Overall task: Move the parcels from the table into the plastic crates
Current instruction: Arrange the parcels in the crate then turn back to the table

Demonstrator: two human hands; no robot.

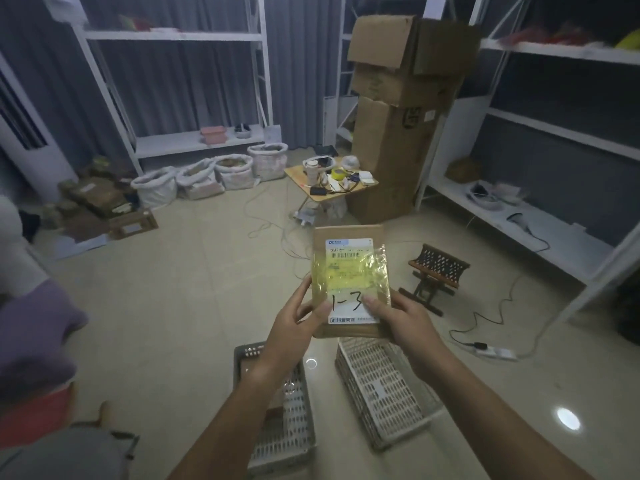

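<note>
Both hands are holding one brown parcel (349, 282) upright at frame centre, above the floor. Left hand (294, 327) is gripping its lower left edge, thumb lying on the label; right hand (401, 320) is gripping the lower right corner, thumb pressing beside the handwritten "1-3". Yellow tape is covering the label's middle. Two plastic crates are sitting on the floor at lower centre: a grey crate (277, 410) under the left forearm, a white crate (381, 386) just right of it. A small cluttered table (329, 181) is standing well beyond, upper centre, beside stacked cardboard boxes (398, 109).
</note>
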